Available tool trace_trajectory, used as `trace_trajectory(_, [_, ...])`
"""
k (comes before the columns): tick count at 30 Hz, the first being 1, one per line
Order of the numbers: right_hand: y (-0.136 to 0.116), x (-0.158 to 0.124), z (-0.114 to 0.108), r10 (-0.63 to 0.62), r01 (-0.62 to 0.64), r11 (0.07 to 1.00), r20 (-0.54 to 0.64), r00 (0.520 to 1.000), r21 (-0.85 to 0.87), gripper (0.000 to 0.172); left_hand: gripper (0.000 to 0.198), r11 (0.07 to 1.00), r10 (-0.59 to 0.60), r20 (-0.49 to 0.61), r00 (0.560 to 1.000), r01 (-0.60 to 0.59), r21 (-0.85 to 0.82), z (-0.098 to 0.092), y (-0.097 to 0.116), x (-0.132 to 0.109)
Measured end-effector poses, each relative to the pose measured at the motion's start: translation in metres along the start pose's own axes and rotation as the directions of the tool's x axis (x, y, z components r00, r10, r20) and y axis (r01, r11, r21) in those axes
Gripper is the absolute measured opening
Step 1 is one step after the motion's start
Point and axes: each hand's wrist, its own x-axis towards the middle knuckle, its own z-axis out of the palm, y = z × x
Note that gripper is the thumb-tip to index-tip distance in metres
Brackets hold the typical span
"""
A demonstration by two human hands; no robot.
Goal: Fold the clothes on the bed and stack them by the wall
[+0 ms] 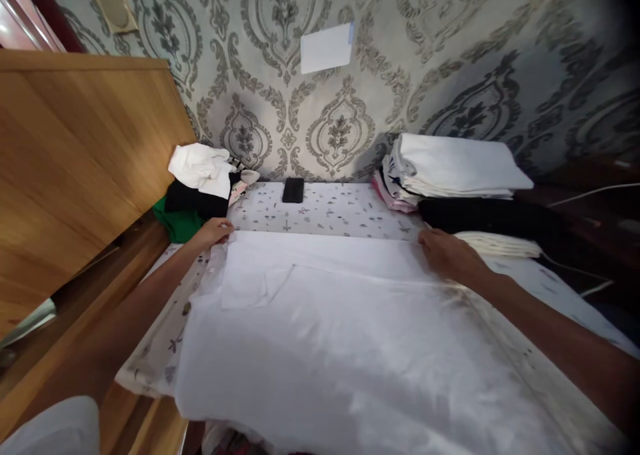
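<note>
A large white cloth (320, 342) lies spread over the patterned sheet, with its far edge running straight across and a folded flap near its upper left. At the far left corner, my left hand (216, 232) has its fingers closed on the cloth's edge. My right hand (450, 254) pinches the far right corner of the same cloth, its fingertips partly hidden behind the knuckles. Creases run through the near part, and the lower edge hangs toward me. Whether the cloth is a garment cannot be made out.
A black phone-like object (293, 190) lies near the wall. To the left, a loose clothes pile (200, 175) rests against a wooden panel (90, 155). Folded white cloths (457, 165) are stacked at the right, beside black fabric (490, 216) and a cream folded cloth (500, 244).
</note>
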Motion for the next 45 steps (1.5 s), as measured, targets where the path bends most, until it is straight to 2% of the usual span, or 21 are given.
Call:
trace_trajectory(3, [-0.008, -0.004, -0.004, 0.041, -0.041, 0.999, 0.009, 0.999, -0.022, 0.030, 0.016, 0.991, 0.013, -0.038, 0.999, -0.007, 0.135, 0.004, -0.001, 0.007])
trace_trajectory(6, [-0.010, -0.007, -0.006, 0.062, -0.062, 0.998, 0.006, 0.998, -0.032, 0.033, 0.020, 0.969, 0.076, -0.042, 0.996, -0.064, 0.238, 0.003, 0.000, 0.011])
trace_trajectory(9, [-0.006, -0.008, -0.008, 0.044, -0.042, 0.998, 0.034, 0.998, -0.055, 0.032, 0.025, 0.945, 0.141, 0.015, 0.990, -0.139, 0.296, 0.001, 0.005, 0.013])
trace_trajectory(12, [-0.003, -0.008, -0.012, 0.029, -0.025, 0.997, 0.056, 0.998, -0.073, 0.030, 0.013, 0.924, 0.153, 0.089, 0.984, -0.175, 0.341, -0.001, 0.010, 0.015])
trace_trajectory(15, [-0.005, -0.004, -0.014, 0.040, -0.035, 0.996, 0.058, 0.997, -0.079, 0.029, 0.006, 0.902, 0.187, 0.112, 0.976, -0.216, 0.374, -0.004, 0.013, 0.015])
trace_trajectory(19, [-0.012, 0.007, -0.014, 0.111, -0.107, 0.990, 0.039, 0.993, -0.095, 0.033, 0.012, 0.881, 0.236, 0.069, 0.969, -0.244, 0.406, -0.009, 0.013, 0.015])
trace_trajectory(25, [-0.018, 0.034, -0.012, 0.136, -0.143, 0.985, -0.076, 0.988, -0.093, 0.038, 0.025, 0.842, 0.251, -0.117, 0.961, -0.157, 0.517, -0.015, 0.026, 0.030])
trace_trajectory(29, [-0.021, 0.049, -0.008, 0.129, -0.133, 0.990, -0.070, 0.989, -0.053, 0.038, 0.026, 0.804, 0.212, -0.093, 0.973, -0.119, 0.582, -0.006, 0.038, 0.035])
trace_trajectory(32, [-0.022, 0.053, -0.005, 0.119, -0.121, 0.992, -0.039, 0.992, -0.029, 0.039, 0.028, 0.798, 0.197, -0.075, 0.978, -0.115, 0.591, 0.006, 0.042, 0.026])
trace_trajectory(34, [-0.022, 0.051, -0.004, 0.128, -0.129, 0.992, -0.039, 0.991, -0.015, 0.041, 0.033, 0.772, 0.252, -0.111, 0.961, -0.130, 0.622, 0.012, 0.045, 0.015])
trace_trajectory(37, [-0.032, 0.043, -0.008, 0.135, -0.134, 0.991, -0.076, 0.988, 0.025, 0.044, 0.033, 0.735, 0.395, -0.151, 0.906, -0.212, 0.644, 0.023, 0.056, -0.004])
trace_trajectory(40, [-0.064, 0.033, -0.012, 0.056, -0.048, 0.996, -0.100, 0.993, 0.082, 0.041, 0.027, 0.799, 0.412, -0.021, 0.911, -0.351, 0.488, 0.041, 0.074, -0.023])
trace_trajectory(42, [-0.094, 0.027, -0.013, -0.091, 0.109, 0.977, -0.106, 0.990, 0.183, 0.037, 0.029, 0.848, 0.393, 0.061, 0.918, -0.387, 0.361, 0.054, 0.087, -0.039])
trace_trajectory(44, [-0.126, 0.022, -0.013, -0.294, 0.327, 0.886, -0.148, 0.944, 0.328, 0.037, 0.027, 0.864, 0.430, 0.103, 0.897, -0.442, 0.242, 0.064, 0.099, -0.061])
trace_trajectory(45, [-0.141, 0.020, -0.011, -0.383, 0.428, 0.815, -0.190, 0.904, 0.391, 0.038, 0.026, 0.855, 0.476, 0.138, 0.869, -0.493, 0.161, 0.067, 0.104, -0.073])
